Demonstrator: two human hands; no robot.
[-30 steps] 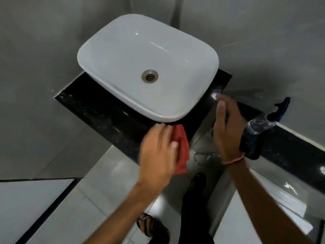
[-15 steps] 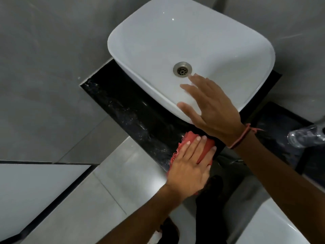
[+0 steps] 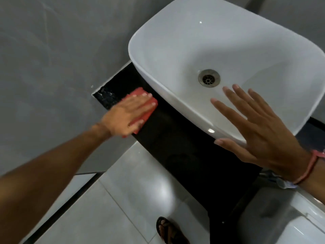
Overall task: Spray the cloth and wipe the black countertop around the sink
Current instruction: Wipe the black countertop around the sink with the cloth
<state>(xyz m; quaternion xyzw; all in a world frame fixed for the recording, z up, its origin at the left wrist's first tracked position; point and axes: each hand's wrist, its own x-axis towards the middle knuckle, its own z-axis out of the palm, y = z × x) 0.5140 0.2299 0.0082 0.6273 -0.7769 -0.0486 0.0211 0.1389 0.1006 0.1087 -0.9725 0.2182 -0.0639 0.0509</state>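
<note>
A sandalled foot point(image 3: 168, 229) is standing on the glossy pale floor tiles point(image 3: 123, 199). The right hand point(image 3: 260, 136) is hovering over the white oval ceramic sink's point(image 3: 175, 50) near rim, its grip spread and empty. The left hand point(image 3: 127, 114) is pressing the red folded cloth point(image 3: 140, 110) flat, fingers together, on the black stone table point(image 3: 175, 147). The cloth's long axis is running along the strip toward its far corner, beside the grey wall point(image 3: 52, 59).
</note>
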